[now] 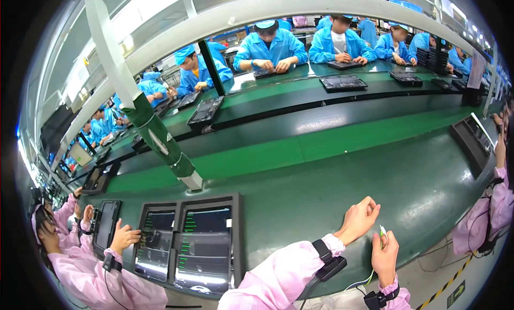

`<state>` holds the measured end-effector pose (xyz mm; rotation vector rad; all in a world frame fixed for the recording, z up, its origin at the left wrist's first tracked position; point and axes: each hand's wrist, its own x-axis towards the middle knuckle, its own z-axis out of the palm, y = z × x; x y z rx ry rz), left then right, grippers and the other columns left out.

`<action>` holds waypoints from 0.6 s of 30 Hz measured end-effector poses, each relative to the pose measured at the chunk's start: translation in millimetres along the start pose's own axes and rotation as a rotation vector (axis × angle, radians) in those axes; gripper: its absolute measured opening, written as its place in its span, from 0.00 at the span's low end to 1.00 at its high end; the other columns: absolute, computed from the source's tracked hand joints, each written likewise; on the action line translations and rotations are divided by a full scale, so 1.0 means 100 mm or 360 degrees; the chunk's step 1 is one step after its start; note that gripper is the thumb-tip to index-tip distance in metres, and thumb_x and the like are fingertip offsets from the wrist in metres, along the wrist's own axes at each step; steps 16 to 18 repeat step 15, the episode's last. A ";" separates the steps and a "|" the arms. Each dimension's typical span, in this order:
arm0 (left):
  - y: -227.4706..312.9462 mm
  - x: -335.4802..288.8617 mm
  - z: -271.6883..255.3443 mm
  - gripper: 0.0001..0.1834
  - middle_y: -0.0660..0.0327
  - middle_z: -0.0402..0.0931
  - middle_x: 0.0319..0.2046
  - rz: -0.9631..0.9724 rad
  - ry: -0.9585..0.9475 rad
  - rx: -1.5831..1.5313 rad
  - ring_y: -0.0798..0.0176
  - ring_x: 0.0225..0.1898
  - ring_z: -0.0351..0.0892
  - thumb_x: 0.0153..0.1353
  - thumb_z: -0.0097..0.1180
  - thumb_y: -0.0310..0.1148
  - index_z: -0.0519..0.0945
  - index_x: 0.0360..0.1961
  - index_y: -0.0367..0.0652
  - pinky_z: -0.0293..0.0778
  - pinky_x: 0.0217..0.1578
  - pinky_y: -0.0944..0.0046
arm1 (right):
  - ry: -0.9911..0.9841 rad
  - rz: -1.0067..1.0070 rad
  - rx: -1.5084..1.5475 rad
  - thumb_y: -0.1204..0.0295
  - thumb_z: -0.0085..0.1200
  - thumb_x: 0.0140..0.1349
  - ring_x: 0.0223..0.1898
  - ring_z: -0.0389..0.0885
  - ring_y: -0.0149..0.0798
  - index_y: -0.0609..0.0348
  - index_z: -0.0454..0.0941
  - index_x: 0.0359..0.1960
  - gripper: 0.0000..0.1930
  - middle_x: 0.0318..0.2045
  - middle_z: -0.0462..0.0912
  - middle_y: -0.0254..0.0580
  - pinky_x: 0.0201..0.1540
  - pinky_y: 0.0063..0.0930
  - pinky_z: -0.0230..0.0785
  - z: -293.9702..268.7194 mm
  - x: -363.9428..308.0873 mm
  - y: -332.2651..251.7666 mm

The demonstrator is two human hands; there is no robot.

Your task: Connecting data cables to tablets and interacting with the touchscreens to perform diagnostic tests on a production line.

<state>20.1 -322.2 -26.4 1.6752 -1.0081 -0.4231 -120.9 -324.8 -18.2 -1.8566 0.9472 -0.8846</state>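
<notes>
My left hand (pixel 358 220) is raised over the green bench at the lower right, its fingers curled together; whether anything is between them I cannot make out. Close beside it, my right hand (pixel 385 258) pinches a thin white-and-green cable (pixel 369 278), and the cable's pale tip (pixel 382 231) sticks up past the fingertips. The cable trails down below the hand toward the bench edge. Both wrists wear black straps with small boxes over pink sleeves. Left of my arms lies a black tray (pixel 238 240) holding two dark flat screens (pixel 206 243) side by side, with green marks along them.
At the left, a co-worker's hand (pixel 126 236) is beside the tray, near another dark panel (pixel 107 224). A green-wrapped post (pixel 160 138) stands on the bench. Another black tray (pixel 471 146) lies at the far right. Co-workers in blue sit across the line.
</notes>
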 end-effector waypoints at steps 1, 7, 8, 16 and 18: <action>0.00 -0.03 -0.02 0.11 0.62 0.68 0.10 -0.0003 -0.0032 -0.0017 0.66 0.13 0.67 0.59 0.55 0.36 0.73 0.28 0.39 0.62 0.17 0.62 | 0.0011 0.0007 0.0048 0.77 0.51 0.58 0.20 0.55 0.25 0.64 0.59 0.20 0.14 0.14 0.61 0.35 0.20 0.26 0.52 0.00 0.01 0.00; 0.01 -0.16 -0.09 0.11 0.62 0.70 0.12 0.0027 -0.0120 -0.0038 0.68 0.12 0.66 0.59 0.55 0.35 0.72 0.28 0.38 0.62 0.17 0.64 | -0.0013 0.0060 -0.0021 0.78 0.51 0.59 0.21 0.56 0.23 0.64 0.60 0.21 0.13 0.15 0.61 0.34 0.20 0.24 0.52 -0.03 -0.01 0.02; 0.01 -0.19 -0.13 0.11 0.62 0.70 0.12 0.0021 -0.0173 -0.0023 0.69 0.13 0.66 0.59 0.55 0.35 0.72 0.28 0.38 0.62 0.16 0.65 | -0.0017 0.0060 -0.0021 0.78 0.51 0.59 0.21 0.56 0.23 0.64 0.60 0.21 0.13 0.15 0.61 0.34 0.20 0.24 0.52 -0.01 -0.02 0.00; -0.07 -0.53 -0.47 0.10 0.65 0.72 0.14 -0.0052 -0.0250 -0.0115 0.73 0.15 0.68 0.60 0.56 0.36 0.75 0.31 0.39 0.64 0.18 0.69 | -0.0042 0.0029 -0.0051 0.75 0.51 0.60 0.20 0.56 0.23 0.62 0.60 0.21 0.13 0.15 0.62 0.32 0.20 0.23 0.51 -0.03 -0.02 0.05; -0.07 -0.53 -0.47 0.10 0.65 0.72 0.14 -0.0052 -0.0250 -0.0115 0.73 0.15 0.68 0.60 0.56 0.36 0.75 0.31 0.39 0.64 0.18 0.69 | -0.0042 0.0029 -0.0051 0.75 0.51 0.60 0.20 0.56 0.23 0.62 0.60 0.21 0.13 0.15 0.62 0.32 0.20 0.23 0.51 -0.03 -0.02 0.05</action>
